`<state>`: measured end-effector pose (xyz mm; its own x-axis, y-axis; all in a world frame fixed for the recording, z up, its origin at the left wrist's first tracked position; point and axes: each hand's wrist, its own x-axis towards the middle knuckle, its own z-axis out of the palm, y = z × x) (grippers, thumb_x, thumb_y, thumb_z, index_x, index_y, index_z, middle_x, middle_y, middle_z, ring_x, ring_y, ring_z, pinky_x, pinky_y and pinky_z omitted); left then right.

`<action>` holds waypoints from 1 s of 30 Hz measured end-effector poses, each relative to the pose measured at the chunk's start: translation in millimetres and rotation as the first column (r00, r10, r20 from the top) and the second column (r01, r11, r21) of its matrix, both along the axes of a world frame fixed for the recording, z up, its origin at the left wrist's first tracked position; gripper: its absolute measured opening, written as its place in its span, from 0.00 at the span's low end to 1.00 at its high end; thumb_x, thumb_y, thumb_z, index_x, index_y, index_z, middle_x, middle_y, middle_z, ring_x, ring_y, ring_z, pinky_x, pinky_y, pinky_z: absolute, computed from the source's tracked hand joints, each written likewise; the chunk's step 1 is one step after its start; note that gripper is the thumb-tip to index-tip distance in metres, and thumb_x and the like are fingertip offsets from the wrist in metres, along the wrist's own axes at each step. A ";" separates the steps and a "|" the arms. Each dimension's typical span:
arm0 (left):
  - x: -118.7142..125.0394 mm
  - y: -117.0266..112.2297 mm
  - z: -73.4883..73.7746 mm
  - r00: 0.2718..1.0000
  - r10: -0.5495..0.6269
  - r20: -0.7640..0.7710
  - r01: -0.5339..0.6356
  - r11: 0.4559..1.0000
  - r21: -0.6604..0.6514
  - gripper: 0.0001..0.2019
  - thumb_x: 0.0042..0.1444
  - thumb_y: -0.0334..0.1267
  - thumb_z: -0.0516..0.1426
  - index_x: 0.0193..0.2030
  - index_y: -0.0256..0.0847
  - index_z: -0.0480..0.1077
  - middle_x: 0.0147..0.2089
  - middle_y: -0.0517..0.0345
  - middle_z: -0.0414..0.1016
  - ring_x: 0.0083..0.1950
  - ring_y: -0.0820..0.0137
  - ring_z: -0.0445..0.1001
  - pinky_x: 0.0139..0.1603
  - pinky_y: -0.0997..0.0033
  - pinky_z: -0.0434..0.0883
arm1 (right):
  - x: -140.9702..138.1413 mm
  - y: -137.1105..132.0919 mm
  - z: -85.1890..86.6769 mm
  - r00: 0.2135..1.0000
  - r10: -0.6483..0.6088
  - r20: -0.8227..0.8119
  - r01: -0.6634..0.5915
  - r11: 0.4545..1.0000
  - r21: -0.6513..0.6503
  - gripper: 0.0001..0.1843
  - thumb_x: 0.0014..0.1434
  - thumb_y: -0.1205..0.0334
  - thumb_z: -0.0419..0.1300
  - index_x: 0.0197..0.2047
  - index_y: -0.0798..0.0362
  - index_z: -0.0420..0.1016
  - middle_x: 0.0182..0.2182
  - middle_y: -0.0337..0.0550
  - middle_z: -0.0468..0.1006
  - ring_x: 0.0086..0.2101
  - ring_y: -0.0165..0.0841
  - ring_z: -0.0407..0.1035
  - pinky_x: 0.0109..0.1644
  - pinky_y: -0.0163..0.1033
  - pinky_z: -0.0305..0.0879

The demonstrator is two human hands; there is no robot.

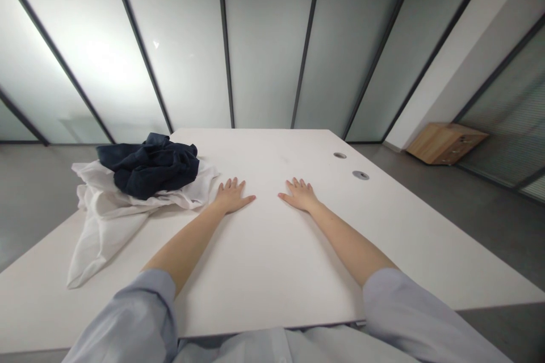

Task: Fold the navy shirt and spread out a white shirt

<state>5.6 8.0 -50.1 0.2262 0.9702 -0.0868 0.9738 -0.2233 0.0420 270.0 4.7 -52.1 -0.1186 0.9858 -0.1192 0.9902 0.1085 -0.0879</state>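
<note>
In grey sleeves (140, 317), resting left hand (232, 195) and right hand (301, 195), splayed flat, on table (272, 272), near clothes (155, 167) at left edge.

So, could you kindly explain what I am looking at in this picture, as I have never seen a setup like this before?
There is no machine here, just a person's two bare hands. The picture comes from one camera worn on that person's head, looking forward and down. The left hand and right hand lie palm down on a white table, fingers spread, and neither holds anything. Beside the left hand, a crumpled navy cloth lies on top of a white cloth. On the right side of the tabletop are two round fittings, and a wooden cabinet stands on the floor beyond.
</note>
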 end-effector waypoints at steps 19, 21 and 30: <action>0.3 0.1 -0.7 1.000 0.006 0.013 -0.006 1.000 0.002 0.46 0.55 0.72 0.38 0.72 0.42 0.46 0.74 0.41 0.39 0.73 0.47 0.40 0.68 0.43 0.44 | 0.7 3.0 -8.8 1.000 0.010 0.027 -0.011 0.999 0.035 0.47 0.60 0.30 0.37 0.71 0.54 0.46 0.70 0.57 0.42 0.67 0.55 0.37 0.66 0.60 0.36; 0.7 -0.1 -0.2 1.000 0.006 0.010 -0.006 1.000 0.005 0.46 0.55 0.71 0.38 0.72 0.42 0.47 0.74 0.42 0.39 0.73 0.47 0.40 0.68 0.43 0.44 | 1.2 4.3 -10.4 0.999 0.013 0.034 -0.014 0.999 0.037 0.48 0.60 0.30 0.36 0.71 0.54 0.46 0.70 0.57 0.42 0.67 0.55 0.38 0.66 0.60 0.36; -0.1 1.2 -1.2 1.000 0.011 0.000 -0.011 1.000 0.008 0.46 0.55 0.71 0.38 0.72 0.42 0.47 0.74 0.43 0.39 0.73 0.47 0.40 0.68 0.43 0.44 | 1.4 5.8 -10.6 1.000 0.014 0.025 -0.015 0.999 0.030 0.48 0.59 0.29 0.36 0.71 0.53 0.45 0.71 0.55 0.42 0.67 0.54 0.37 0.66 0.60 0.35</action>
<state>5.6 9.2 -51.3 0.2157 0.9733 -0.0791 0.9762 -0.2130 0.0403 271.3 10.4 -62.7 -0.1306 0.9871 -0.0926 0.9903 0.1254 -0.0599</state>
